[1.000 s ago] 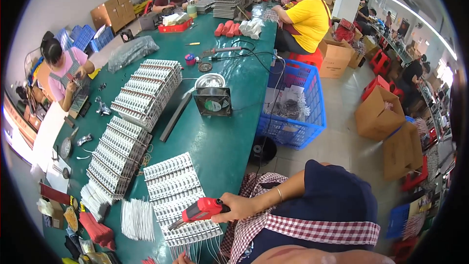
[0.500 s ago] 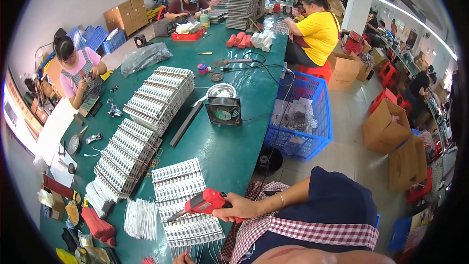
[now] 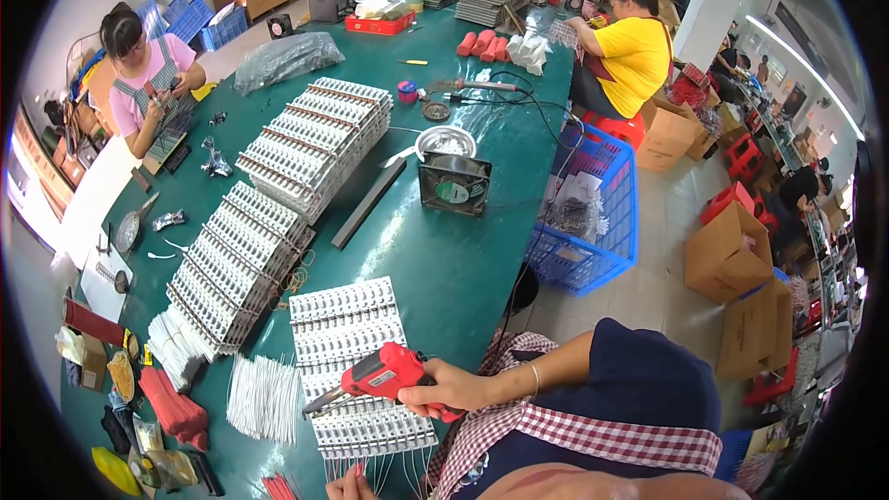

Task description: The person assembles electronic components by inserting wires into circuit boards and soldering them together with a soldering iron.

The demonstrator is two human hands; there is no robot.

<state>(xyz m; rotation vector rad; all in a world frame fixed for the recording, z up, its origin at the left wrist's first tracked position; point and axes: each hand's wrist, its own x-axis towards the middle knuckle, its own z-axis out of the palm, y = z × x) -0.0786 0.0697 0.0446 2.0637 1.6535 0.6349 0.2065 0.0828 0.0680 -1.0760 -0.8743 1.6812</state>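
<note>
My right hand (image 3: 443, 386) is closed round a red soldering gun (image 3: 384, 370), whose dark, narrow tip points left over a white panel of small terminal strips (image 3: 344, 315). The panel lies flat on the green table, with thin white wires hanging from its near edge. At the bottom edge of the view, my left hand (image 3: 350, 487) is only partly in sight. Its fingertips are pinched together among those wires, with a small red spot between them; what they grip is too small to make out. Left of the panel lies a bundle of white wires (image 3: 264, 398).
Two stacks of white panels (image 3: 231, 268) stand behind the bundle. A small black fan (image 3: 455, 183) and metal bowl (image 3: 446, 142) sit farther back. Red wire bundles (image 3: 176, 407) lie at left. A blue crate (image 3: 593, 241) stands right of the table. Co-workers sit around it.
The soldering gun has shifted slightly left across the panel, its tip now near the panel's left edge. The left hand stays at the near edge. The whole view has shifted a little.
</note>
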